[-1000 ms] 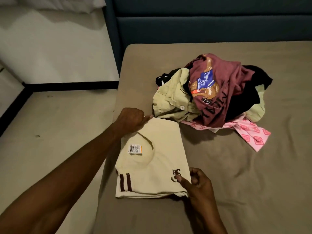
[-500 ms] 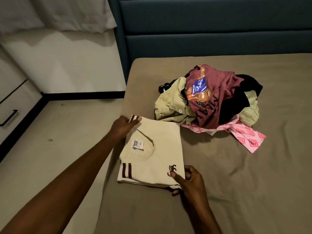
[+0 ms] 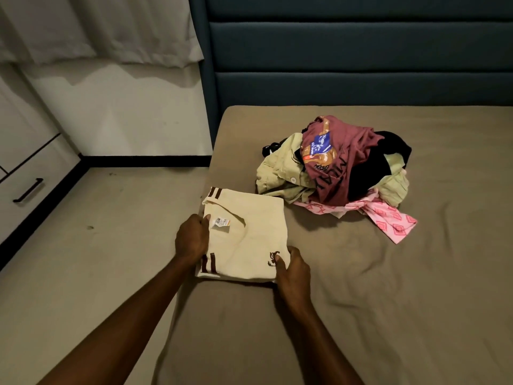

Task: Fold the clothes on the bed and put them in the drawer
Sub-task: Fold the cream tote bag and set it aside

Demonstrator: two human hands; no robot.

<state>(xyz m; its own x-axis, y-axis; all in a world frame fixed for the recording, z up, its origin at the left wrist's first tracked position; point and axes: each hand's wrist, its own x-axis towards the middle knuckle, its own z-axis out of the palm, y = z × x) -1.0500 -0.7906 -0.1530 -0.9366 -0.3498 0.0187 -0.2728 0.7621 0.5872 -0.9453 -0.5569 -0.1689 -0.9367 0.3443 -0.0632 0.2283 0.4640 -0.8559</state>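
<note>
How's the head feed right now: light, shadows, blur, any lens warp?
Head view: dim, warm light; sharp enough to read the cream shirt label as a label, print illegible. Soft shadows under the clothes pile and both arms. Wide-angle bend curves the headboard and the drawer front.

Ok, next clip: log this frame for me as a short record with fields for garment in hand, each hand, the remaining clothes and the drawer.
garment in hand: folded cream shirt, lying near the left edge of the bed
left hand: grips the shirt's left edge
right hand: grips the shirt's near right corner
remaining clothes: unfolded pile beyond the shirt
drawer: at far left, shut
</note>
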